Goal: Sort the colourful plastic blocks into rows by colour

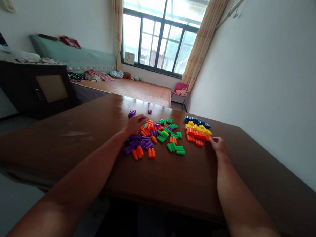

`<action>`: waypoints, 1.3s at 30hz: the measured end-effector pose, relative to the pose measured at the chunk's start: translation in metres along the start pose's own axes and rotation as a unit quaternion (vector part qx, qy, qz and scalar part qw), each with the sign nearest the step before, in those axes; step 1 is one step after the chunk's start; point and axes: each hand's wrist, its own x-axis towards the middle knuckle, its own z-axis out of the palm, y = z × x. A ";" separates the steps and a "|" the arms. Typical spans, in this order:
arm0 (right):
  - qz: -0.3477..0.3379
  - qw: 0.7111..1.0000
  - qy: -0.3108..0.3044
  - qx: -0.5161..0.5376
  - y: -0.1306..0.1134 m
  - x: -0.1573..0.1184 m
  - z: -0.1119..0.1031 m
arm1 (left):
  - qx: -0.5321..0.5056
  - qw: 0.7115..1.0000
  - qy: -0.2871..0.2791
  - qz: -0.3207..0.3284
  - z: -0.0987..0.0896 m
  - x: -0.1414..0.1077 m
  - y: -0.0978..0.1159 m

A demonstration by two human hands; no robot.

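Observation:
My left hand [136, 124] reaches over the far left of a mixed pile of plastic bullet-shaped building blocks. Its fingers are drawn together beside some orange blocks [145, 132]; whatever is between the fingertips is hidden. Purple blocks [138, 143] lie below that wrist, and green blocks [162, 136] spread to the right. My right hand [219, 144] pinches an orange block [208, 138] at the right end of an orange row [196, 134]. Behind this row lie a yellow row [197, 127] and a dark blue row [197, 121].
Everything lies on a brown table [160, 177]. Two small purple groups sit farther back, one a purple stack [132, 113]. Beyond are a low bed [138, 88], a pink chair [181, 87] and a dark cabinet [28, 85]. A white wall [276, 75] runs along the right.

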 end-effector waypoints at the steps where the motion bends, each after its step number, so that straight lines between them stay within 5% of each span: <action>1: -0.008 1.000 -0.013 -0.011 -0.002 0.000 0.002 | 0.005 1.000 0.011 -0.004 -0.003 0.000 -0.003; 6: -0.026 0.996 0.058 -0.060 -0.013 -0.001 0.002 | 0.085 0.996 0.027 -0.007 -0.008 0.001 -0.014; 10: -0.098 0.987 0.113 -0.059 -0.032 -0.012 0.002 | 0.196 0.975 -0.088 0.056 0.004 -0.001 -0.010; 14: -0.163 0.980 0.107 -0.039 -0.049 -0.023 0.003 | 0.302 0.936 -0.178 0.027 0.010 -0.005 -0.004; 24: -0.271 0.958 0.091 -0.001 -0.091 -0.049 -0.001 | 0.294 0.953 -0.073 0.006 -0.018 -0.004 -0.009; 28: -0.304 0.950 0.073 0.002 -0.095 -0.054 0.000 | 0.236 0.965 -0.115 0.015 -0.025 -0.003 -0.011; 32: -0.286 0.954 0.088 0.009 -0.097 -0.055 -0.005 | 0.172 0.983 -0.063 -0.027 -0.028 -0.002 -0.012; 35: -0.279 0.956 0.082 0.039 -0.109 -0.061 -0.008 | 0.009 0.998 -0.048 -0.041 -0.028 -0.001 -0.004; 39: -0.310 0.942 -0.061 0.114 -0.144 -0.088 -0.006 | -0.223 0.959 -0.168 -0.039 -0.017 -0.005 0.018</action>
